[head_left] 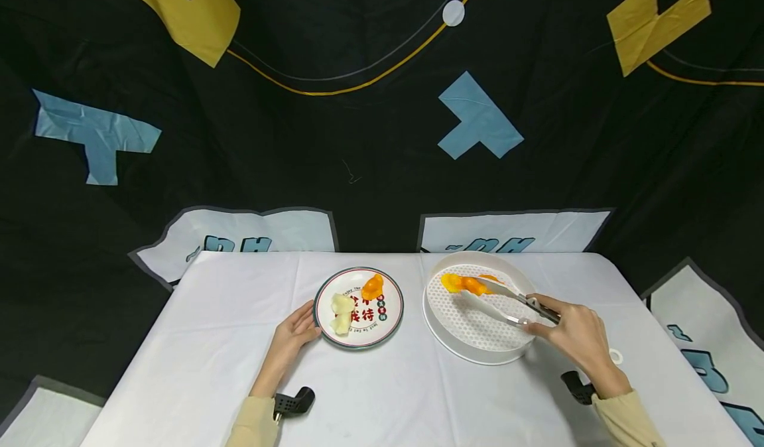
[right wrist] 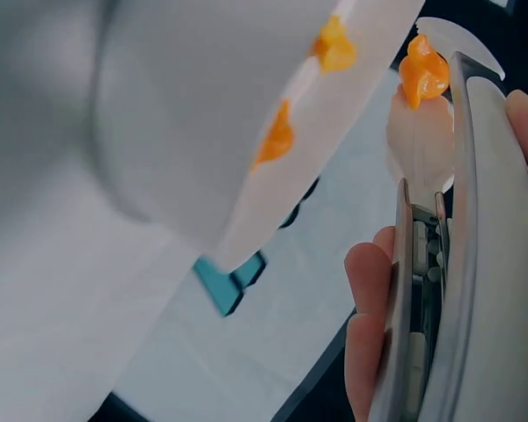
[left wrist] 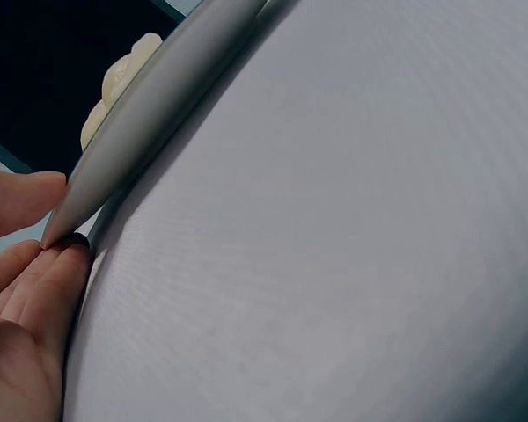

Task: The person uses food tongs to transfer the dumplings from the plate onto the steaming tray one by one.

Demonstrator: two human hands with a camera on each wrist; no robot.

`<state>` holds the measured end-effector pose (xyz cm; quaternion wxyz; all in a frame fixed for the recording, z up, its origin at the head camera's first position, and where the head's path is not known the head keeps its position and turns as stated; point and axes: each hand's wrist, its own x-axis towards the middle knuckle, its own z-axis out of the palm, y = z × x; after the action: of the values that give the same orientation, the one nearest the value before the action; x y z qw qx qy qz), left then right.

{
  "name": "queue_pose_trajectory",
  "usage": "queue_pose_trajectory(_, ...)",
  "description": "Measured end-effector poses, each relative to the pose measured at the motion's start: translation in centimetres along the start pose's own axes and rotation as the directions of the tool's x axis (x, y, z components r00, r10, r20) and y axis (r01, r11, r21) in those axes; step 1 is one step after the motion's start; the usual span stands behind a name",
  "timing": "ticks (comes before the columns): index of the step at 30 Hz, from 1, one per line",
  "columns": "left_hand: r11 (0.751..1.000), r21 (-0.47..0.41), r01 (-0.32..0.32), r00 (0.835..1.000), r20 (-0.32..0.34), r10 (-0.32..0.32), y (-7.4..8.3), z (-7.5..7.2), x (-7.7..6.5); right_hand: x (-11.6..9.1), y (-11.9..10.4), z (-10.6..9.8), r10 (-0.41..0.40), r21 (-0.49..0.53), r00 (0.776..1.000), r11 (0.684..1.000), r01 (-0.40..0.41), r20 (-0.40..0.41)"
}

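My left hand [head_left: 294,333] pinches the left rim of a round plate [head_left: 386,331], thumb on top and fingers beneath in the left wrist view. On the plate lie an orange dumpling [head_left: 373,287] and two pale dumplings [head_left: 342,304]. My right hand [head_left: 573,333] grips metal tongs [head_left: 540,308] with pale, broad tips over a round white steamer tray [head_left: 477,356]. Between those tips sits an orange dumpling [right wrist: 424,72]. Around it in the tray are a yellow dumpling [head_left: 451,282] and another orange one [right wrist: 275,138], partly hidden by the tongs in the head view.
A white cloth [head_left: 382,400] covers the table. Just right of the tray, a small white ring [head_left: 616,356] lies partly behind my right wrist. Behind the table hangs a black curtain [head_left: 370,168] with blue and yellow shapes.
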<state>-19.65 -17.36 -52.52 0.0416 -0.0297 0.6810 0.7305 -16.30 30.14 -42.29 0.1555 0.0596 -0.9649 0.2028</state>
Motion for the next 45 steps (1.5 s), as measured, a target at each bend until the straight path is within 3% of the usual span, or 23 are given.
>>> queue_pose_trajectory(23,0.999,-0.046,-0.024,1.000,0.009,0.024,0.1,0.1,-0.3,-2.0,3.9,-1.3,0.091,-0.097,0.994,0.992,-0.086,0.055)
queue_pose_trajectory(31,0.998,-0.038,-0.047,0.999,0.012,0.047,0.0,0.1,-0.2,-1.9,4.1,-1.5,0.097,-0.090,0.994,0.992,-0.091,0.060)
queue_pose_trajectory(45,0.999,-0.034,-0.028,1.000,0.010,0.028,-0.1,0.0,-0.1,-1.6,3.4,-1.7,0.085,-0.081,0.995,0.993,-0.081,0.051)
